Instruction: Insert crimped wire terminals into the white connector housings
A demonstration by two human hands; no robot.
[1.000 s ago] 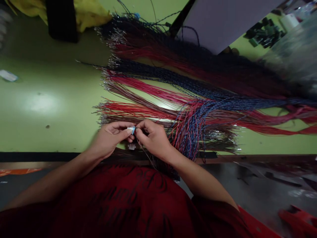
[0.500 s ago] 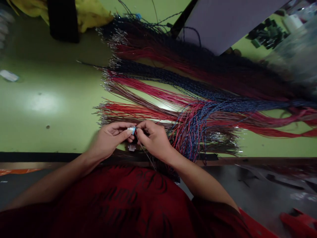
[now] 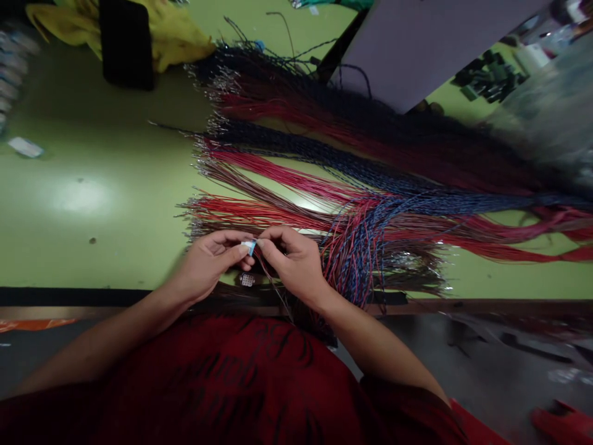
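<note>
My left hand (image 3: 208, 264) pinches a small pale blue connector (image 3: 250, 246) between thumb and fingers, just above the near edge of the green table (image 3: 92, 198). My right hand (image 3: 296, 259) meets it from the right, fingers pinched on a thin wire at the connector. Thin dark wires trail down from my hands toward my red shirt. A small white connector (image 3: 247, 280) lies on the table just below my hands. Bundles of red, blue and brown wires (image 3: 324, 185) fan out across the table behind my hands.
A yellow cloth (image 3: 176, 37) and a black object (image 3: 126, 43) lie at the back left. A grey panel (image 3: 426, 43) leans at the back right, dark parts (image 3: 486, 74) beside it. A small white piece (image 3: 25, 147) lies at far left.
The view has shifted slightly downward and to the right. Both hands stay pinched together at the connector with only small finger movement.
</note>
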